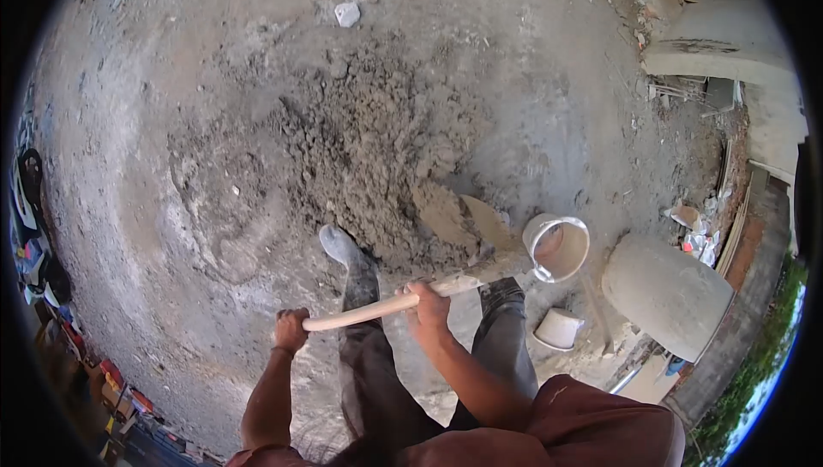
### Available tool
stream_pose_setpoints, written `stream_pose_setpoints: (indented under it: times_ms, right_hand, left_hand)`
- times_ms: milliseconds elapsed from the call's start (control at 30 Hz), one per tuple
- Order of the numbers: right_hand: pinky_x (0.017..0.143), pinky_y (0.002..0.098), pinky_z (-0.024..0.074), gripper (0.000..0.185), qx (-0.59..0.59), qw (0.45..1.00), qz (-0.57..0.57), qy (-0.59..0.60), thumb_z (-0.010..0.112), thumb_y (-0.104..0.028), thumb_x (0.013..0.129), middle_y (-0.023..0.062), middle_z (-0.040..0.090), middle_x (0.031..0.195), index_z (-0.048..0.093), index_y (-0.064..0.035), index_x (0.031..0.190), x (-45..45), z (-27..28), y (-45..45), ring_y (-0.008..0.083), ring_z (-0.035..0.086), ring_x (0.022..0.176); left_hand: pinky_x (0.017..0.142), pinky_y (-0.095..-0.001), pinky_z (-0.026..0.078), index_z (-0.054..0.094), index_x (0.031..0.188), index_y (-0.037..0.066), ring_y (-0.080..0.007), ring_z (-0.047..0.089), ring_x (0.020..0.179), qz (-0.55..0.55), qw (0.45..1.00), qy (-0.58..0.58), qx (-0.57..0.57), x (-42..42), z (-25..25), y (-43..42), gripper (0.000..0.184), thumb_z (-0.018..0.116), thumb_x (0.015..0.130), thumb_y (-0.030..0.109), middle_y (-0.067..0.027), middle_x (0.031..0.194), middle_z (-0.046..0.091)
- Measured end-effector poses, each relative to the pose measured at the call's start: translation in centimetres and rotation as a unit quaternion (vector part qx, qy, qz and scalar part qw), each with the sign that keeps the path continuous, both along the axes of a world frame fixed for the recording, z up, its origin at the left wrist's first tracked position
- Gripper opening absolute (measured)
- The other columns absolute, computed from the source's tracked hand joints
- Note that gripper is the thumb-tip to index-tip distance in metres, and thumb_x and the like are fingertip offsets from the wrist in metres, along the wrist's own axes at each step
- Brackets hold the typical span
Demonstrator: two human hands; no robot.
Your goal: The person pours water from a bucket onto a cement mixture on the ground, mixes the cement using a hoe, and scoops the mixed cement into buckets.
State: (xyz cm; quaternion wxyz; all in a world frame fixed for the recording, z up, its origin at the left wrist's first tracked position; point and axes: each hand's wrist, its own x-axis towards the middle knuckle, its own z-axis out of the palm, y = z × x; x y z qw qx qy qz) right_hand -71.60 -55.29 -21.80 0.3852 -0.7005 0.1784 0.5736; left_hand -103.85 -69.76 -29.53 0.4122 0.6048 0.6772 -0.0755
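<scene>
A pale wooden handle (364, 313) runs across in front of my legs. At its left end my left hand (291, 330) is closed around it, and my right hand (429, 306) grips it farther right. The handle's right end reaches past my knee, and whatever is attached there is hard to make out. Beyond my feet lies a heap of wet grey-brown mortar or sand mix (369, 141), with a smoother tan patch (450, 212) on its near right side.
A dirty white bucket (556, 248) stands right of the heap, with a smaller pale container (559, 330) nearer me. A large grey rounded object (664, 295) lies at the right. A white stone (347, 14) sits beyond the heap. Assorted items line the far left edge.
</scene>
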Motion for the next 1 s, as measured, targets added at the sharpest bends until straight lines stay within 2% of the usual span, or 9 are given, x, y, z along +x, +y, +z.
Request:
stream_pose_setpoints:
  times_ms: [133, 233, 333, 500, 733, 800, 900, 967, 1000]
  right_hand:
    - [0.085, 0.0510, 0.0567, 0.017, 0.025, 0.998, -0.017, 0.048, 0.063, 0.008, 0.088, 0.0074, 0.057, 0.082, 0.056, -0.0074, 0.090, -2.1, 4.9, -0.2, 0.0234, 0.061, 0.076]
    - [0.078, 0.0470, 0.0584, 0.021, 0.036, 0.987, -0.055, 0.148, 0.066, 0.010, 0.088, 0.0081, 0.058, 0.084, 0.055, -0.0071, 0.093, -2.2, 5.0, -0.6, 0.0217, 0.061, 0.073]
    - [0.063, 0.0445, 0.0553, 0.012, -0.055, 0.986, -0.002, 0.156, 0.068, -0.005, 0.094, 0.0065, 0.055, 0.075, 0.055, -0.0059, 0.094, -1.8, 1.6, 3.4, 0.0215, 0.058, 0.063]
    - [0.046, 0.0418, 0.0479, 0.023, -0.129, 0.977, 0.157, 0.061, 0.074, -0.015, 0.091, 0.0061, 0.051, 0.067, 0.055, -0.0041, 0.097, 4.7, -18.6, 11.0, 0.0206, 0.051, 0.050]
    - [0.042, 0.0384, 0.0446, 0.026, -0.003, 0.960, 0.273, -0.056, 0.072, -0.013, 0.091, 0.0051, 0.053, 0.067, 0.050, -0.0048, 0.103, 14.3, -12.6, 16.5, 0.0180, 0.051, 0.048]
    - [0.039, 0.0370, 0.0437, 0.035, 0.021, 0.946, 0.315, -0.069, 0.073, -0.015, 0.092, 0.0067, 0.054, 0.071, 0.047, -0.0013, 0.110, 16.1, -10.9, 22.1, 0.0174, 0.052, 0.047]
    - [0.038, 0.0370, 0.0447, 0.034, 0.124, 0.910, 0.364, -0.153, 0.072, -0.014, 0.091, 0.0087, 0.056, 0.068, 0.049, 0.0024, 0.108, 15.8, -12.7, 33.1, 0.0188, 0.053, 0.046]
    - [0.041, 0.0369, 0.0488, 0.024, 0.211, 0.860, 0.407, -0.224, 0.069, -0.013, 0.090, 0.0115, 0.061, 0.065, 0.056, 0.0056, 0.098, 14.9, -16.4, 40.1, 0.0216, 0.060, 0.047]
    - [0.042, 0.0377, 0.0495, 0.024, 0.191, 0.832, 0.449, -0.263, 0.069, -0.016, 0.091, 0.0112, 0.061, 0.064, 0.059, 0.0053, 0.095, 13.9, -18.1, 43.4, 0.0221, 0.060, 0.048]
  left_hand:
    - [0.084, -0.0485, 0.046, 0.061, 0.078, 0.010, -0.0385, 0.063, 0.082, 0.041, 0.999, -0.029, -0.004, -2.1, 7.4, -1.8, 0.009, 0.069, 0.078, 0.009, -0.0133, 0.077, 0.065]
    - [0.071, -0.0482, 0.051, 0.063, 0.082, 0.009, -0.0405, 0.065, 0.075, 0.022, 0.996, -0.064, -0.060, -4.1, 15.3, -4.9, 0.018, 0.076, 0.076, 0.020, -0.0133, 0.077, 0.067]
    - [0.060, -0.0483, 0.052, 0.067, 0.087, 0.007, -0.0421, 0.066, 0.068, -0.035, 0.978, 0.005, -0.204, 0.3, 21.1, -2.7, 0.031, 0.083, 0.074, 0.029, -0.0142, 0.073, 0.067]
    - [0.067, -0.0485, 0.054, 0.069, 0.099, 0.000, -0.0449, 0.070, 0.080, 0.119, 0.966, -0.078, -0.218, 19.4, 15.1, 8.5, 0.034, 0.079, 0.084, 0.029, -0.0258, 0.080, 0.069]
    - [0.069, -0.0469, 0.055, 0.067, 0.109, 0.000, -0.0450, 0.070, 0.080, 0.266, 0.908, -0.270, -0.179, 31.7, 9.5, 5.3, 0.031, 0.076, 0.087, 0.021, -0.0269, 0.082, 0.068]
    - [0.063, -0.0409, 0.053, 0.066, 0.099, -0.002, -0.0310, 0.067, 0.062, 0.238, 0.908, -0.314, -0.142, 35.3, 7.2, 8.1, 0.030, 0.079, 0.088, 0.022, -0.0189, 0.070, 0.065]
    - [0.062, -0.0411, 0.052, 0.064, 0.102, -0.002, -0.0309, 0.066, 0.063, 0.301, 0.891, -0.339, -0.003, 38.3, 1.9, 17.2, 0.030, 0.078, 0.088, 0.020, -0.0189, 0.072, 0.066]
    - [0.061, -0.0392, 0.051, 0.062, 0.102, -0.003, -0.0215, 0.060, 0.061, 0.316, 0.879, -0.357, -0.001, 37.3, -1.9, 24.0, 0.030, 0.078, 0.087, 0.019, -0.0143, 0.070, 0.063]
    - [0.063, -0.0438, 0.052, 0.064, 0.102, -0.003, -0.0342, 0.067, 0.066, 0.315, 0.878, -0.357, -0.042, 36.0, -2.6, 27.4, 0.033, 0.077, 0.087, 0.023, -0.0225, 0.075, 0.067]
